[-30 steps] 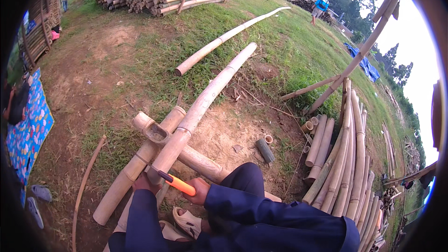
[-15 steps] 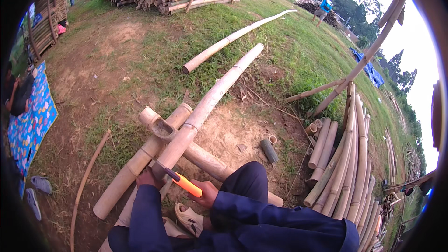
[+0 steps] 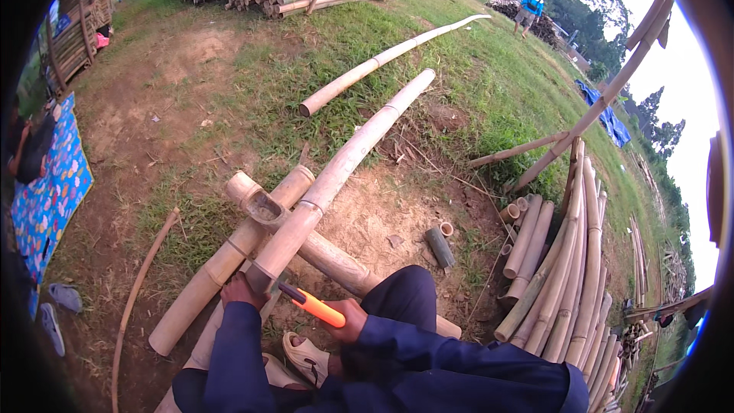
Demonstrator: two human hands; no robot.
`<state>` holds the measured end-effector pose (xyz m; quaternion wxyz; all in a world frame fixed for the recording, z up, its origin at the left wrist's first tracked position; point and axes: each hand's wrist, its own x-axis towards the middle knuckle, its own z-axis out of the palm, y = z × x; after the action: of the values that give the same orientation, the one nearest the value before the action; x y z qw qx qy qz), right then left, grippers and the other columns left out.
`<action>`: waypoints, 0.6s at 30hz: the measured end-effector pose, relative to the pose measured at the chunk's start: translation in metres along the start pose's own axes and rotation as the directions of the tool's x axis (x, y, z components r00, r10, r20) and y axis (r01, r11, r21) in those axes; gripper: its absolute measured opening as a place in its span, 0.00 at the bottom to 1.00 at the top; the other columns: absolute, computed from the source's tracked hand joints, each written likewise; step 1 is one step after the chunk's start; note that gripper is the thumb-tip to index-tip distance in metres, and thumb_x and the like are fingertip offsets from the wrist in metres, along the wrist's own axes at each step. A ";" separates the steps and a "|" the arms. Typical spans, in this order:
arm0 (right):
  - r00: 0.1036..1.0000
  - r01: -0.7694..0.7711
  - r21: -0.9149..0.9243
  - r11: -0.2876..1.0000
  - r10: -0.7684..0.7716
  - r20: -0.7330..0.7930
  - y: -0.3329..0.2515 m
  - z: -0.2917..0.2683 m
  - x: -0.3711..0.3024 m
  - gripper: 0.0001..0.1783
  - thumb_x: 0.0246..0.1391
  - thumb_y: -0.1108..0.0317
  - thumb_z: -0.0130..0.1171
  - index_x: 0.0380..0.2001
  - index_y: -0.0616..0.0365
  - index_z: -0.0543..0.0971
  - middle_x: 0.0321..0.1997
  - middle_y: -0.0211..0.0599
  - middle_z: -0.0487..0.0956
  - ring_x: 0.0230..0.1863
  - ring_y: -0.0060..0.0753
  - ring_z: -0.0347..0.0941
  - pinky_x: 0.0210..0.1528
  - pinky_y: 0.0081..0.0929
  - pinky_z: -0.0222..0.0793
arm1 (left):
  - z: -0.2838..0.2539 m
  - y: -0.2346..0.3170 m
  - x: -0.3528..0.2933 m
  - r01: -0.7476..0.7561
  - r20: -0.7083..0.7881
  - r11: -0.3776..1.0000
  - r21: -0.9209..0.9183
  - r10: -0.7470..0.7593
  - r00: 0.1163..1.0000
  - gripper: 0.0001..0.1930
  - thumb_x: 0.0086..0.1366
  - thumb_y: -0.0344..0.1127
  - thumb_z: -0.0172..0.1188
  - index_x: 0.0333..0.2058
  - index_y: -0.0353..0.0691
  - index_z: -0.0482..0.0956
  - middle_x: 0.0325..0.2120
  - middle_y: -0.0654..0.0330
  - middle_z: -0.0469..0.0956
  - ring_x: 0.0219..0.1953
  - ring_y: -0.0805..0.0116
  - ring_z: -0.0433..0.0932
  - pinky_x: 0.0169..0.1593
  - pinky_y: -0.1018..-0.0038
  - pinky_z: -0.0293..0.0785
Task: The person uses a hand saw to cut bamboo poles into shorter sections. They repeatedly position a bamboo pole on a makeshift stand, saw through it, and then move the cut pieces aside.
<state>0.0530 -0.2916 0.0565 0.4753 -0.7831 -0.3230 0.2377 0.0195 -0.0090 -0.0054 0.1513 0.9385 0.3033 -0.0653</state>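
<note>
Bamboo pole (image 3: 348, 157) resting across crossed bamboo supports (image 3: 200, 293), orange-handled handsaw (image 3: 316, 308) at the pole's near end.
Right hand (image 3: 349, 320) is gripping the handsaw, fingers wrapped; left hand (image 3: 241, 289) is curling near that end, its hold unclear. Keeping strokes square is likely serving best.

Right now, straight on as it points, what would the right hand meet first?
Past the orange handle it grips, the right hand likely meets the bamboo pole's near end; depth is unclear.
</note>
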 end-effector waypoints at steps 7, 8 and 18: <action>0.998 0.028 0.015 0.999 -0.029 0.053 -0.008 -0.023 -0.064 0.15 0.57 0.66 0.66 0.47 0.56 0.83 0.34 0.53 0.83 0.38 0.61 0.81 0.39 0.45 0.77 | 0.004 -0.017 0.002 0.029 0.051 1.000 -0.009 -0.028 0.998 0.45 0.40 0.51 0.82 0.54 0.36 0.73 0.52 0.46 0.80 0.55 0.48 0.80 0.59 0.54 0.75; 0.999 0.031 0.064 0.997 -0.033 0.025 -0.024 -0.044 -0.102 0.18 0.57 0.65 0.66 0.51 0.54 0.83 0.37 0.53 0.84 0.38 0.59 0.82 0.40 0.44 0.78 | 0.004 -0.015 -0.003 0.022 0.060 1.000 -0.010 -0.021 0.998 0.45 0.40 0.51 0.82 0.54 0.36 0.73 0.52 0.46 0.80 0.56 0.48 0.79 0.60 0.54 0.75; 0.996 0.092 0.014 0.996 -0.092 0.008 0.006 0.017 0.030 0.11 0.53 0.66 0.66 0.37 0.58 0.81 0.27 0.53 0.80 0.31 0.61 0.79 0.33 0.47 0.72 | -0.001 -0.009 0.002 0.073 0.095 0.997 0.024 -0.075 0.993 0.49 0.42 0.56 0.81 0.59 0.36 0.71 0.57 0.48 0.77 0.59 0.50 0.77 0.63 0.57 0.73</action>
<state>0.0639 -0.2615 0.0413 0.4896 -0.7632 -0.3592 0.2210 0.0161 -0.0003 -0.0070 0.1536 0.9239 0.3295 -0.1190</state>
